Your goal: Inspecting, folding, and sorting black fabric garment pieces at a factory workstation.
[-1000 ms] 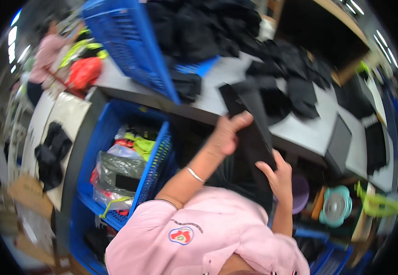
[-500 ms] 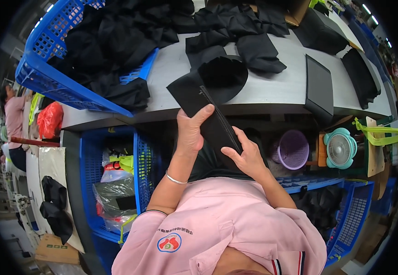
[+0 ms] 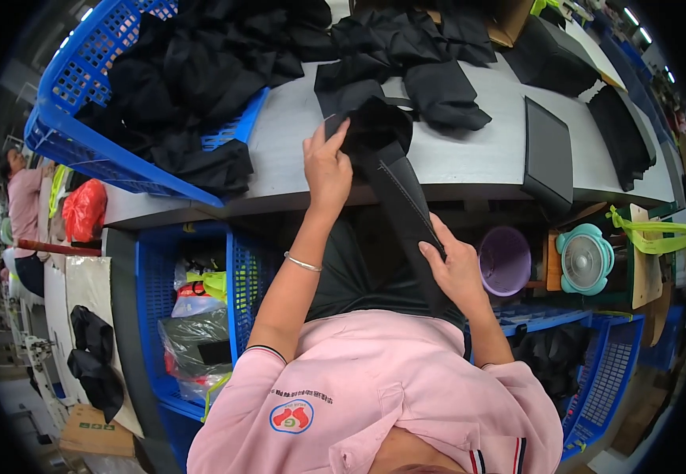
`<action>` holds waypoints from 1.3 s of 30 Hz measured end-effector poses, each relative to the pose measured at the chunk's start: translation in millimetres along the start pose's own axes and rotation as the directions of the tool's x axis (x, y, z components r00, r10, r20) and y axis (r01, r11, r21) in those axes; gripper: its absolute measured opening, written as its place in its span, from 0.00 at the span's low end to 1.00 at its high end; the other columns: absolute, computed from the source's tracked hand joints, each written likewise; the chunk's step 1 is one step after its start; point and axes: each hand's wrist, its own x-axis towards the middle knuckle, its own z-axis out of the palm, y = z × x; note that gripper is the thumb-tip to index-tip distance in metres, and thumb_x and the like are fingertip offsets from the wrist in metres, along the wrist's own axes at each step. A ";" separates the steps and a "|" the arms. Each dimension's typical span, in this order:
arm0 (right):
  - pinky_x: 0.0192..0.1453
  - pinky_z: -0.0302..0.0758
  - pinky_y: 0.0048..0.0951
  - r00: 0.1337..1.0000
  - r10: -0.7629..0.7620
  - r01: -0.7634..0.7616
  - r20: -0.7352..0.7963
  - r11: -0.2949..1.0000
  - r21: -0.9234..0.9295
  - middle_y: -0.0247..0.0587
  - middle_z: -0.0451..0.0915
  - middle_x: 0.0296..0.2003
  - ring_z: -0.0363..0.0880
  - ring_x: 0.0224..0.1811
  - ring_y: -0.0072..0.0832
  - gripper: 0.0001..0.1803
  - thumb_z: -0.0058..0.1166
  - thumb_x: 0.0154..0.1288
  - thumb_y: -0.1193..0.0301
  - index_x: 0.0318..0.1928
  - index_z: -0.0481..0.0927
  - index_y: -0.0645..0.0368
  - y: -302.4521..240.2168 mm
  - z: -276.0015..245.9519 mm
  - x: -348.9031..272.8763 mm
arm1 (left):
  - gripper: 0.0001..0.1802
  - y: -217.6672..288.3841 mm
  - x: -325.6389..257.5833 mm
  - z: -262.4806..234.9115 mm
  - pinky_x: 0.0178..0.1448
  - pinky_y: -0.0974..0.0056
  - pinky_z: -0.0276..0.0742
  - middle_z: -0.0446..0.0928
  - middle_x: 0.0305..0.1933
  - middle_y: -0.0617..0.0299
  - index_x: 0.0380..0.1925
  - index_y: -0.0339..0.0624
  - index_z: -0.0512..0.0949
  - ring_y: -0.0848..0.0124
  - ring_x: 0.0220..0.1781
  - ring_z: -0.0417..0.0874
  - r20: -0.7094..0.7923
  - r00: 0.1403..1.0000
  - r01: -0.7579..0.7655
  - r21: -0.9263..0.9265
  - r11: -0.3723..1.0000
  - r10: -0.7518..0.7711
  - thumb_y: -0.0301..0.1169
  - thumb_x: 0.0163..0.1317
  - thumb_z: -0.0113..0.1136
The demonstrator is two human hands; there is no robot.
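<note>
A black fabric piece (image 3: 403, 189) with a pale stitched line along one edge stretches between my hands, over the near edge of the table and above my lap. My left hand (image 3: 329, 170) is closed on its far end, fingertips pinching the black material. Lower down and to the right, my right hand (image 3: 455, 265) grips the stitched strip between thumb and fingers. The far part of the piece curls into a dark loop, where folds hide its shape. Behind it, more black fabric pieces (image 3: 442, 91) lie on the grey table (image 3: 280, 150).
A blue plastic basket (image 3: 122, 162) full of black fabric tilts on the table's left. Stiff black panels (image 3: 548, 146) stand at the right. Below are a blue crate (image 3: 161, 316) with bagged items, a purple bin (image 3: 506, 261) and a small teal fan (image 3: 586, 257). A person (image 3: 25, 193) works far left.
My left hand has moved away from me to the piece's far end. The right hand has shifted slightly right and nearer. The black piece has been turned and opened out.
</note>
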 end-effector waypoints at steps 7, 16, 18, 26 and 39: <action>0.36 0.78 0.52 0.967 -0.209 0.167 -0.146 0.953 -0.253 0.57 0.82 0.33 0.81 0.33 0.58 0.16 0.57 0.64 0.74 0.53 0.76 0.62 -25.5 22.3 62.9 | 0.13 77.2 -18.9 -9.5 0.54 0.60 0.74 0.77 0.64 0.58 0.32 0.32 0.82 0.55 0.46 0.75 0.222 0.891 -0.346 -0.230 0.910 0.395 0.14 0.47 0.53; 0.60 0.75 0.35 0.845 -0.451 0.504 -0.288 0.852 0.143 0.45 0.80 0.53 0.78 0.58 0.32 0.17 0.55 0.69 0.75 0.58 0.75 0.63 45.5 87.6 106.1 | 0.31 82.7 -51.5 -52.6 0.61 0.59 0.74 0.71 0.67 0.48 0.61 0.34 0.76 0.57 0.61 0.75 -0.039 0.864 -0.503 -0.116 0.856 0.502 0.20 0.53 0.65; 0.73 0.66 0.38 0.991 0.135 -0.035 -0.017 0.377 0.926 0.43 0.67 0.69 0.67 0.70 0.36 0.29 0.51 0.75 0.65 0.71 0.64 0.60 23.1 83.5 99.6 | 0.39 69.0 -73.5 -62.7 0.66 0.57 0.70 0.63 0.72 0.44 0.67 0.32 0.68 0.53 0.70 0.67 -0.088 0.917 -0.399 -0.187 0.898 0.390 0.23 0.51 0.67; 0.59 0.80 0.37 0.968 0.231 -0.146 0.093 0.225 0.963 0.43 0.79 0.58 0.80 0.57 0.34 0.29 0.58 0.70 0.64 0.67 0.69 0.61 -26.3 46.3 105.7 | 0.49 70.7 -84.3 -45.9 0.67 0.56 0.66 0.55 0.76 0.46 0.72 0.37 0.59 0.54 0.73 0.60 -0.113 0.973 -0.214 -0.088 0.973 0.204 0.22 0.45 0.66; 0.57 0.82 0.36 1.000 0.027 0.009 -0.011 0.080 0.997 0.45 0.80 0.54 0.81 0.53 0.33 0.26 0.60 0.68 0.66 0.63 0.72 0.63 -11.8 54.8 99.6 | 0.34 83.3 -70.8 -30.6 0.31 0.72 0.75 0.76 0.52 0.60 0.51 0.43 0.82 0.72 0.39 0.79 -0.242 0.964 -0.178 -0.299 0.938 0.106 0.06 0.43 0.52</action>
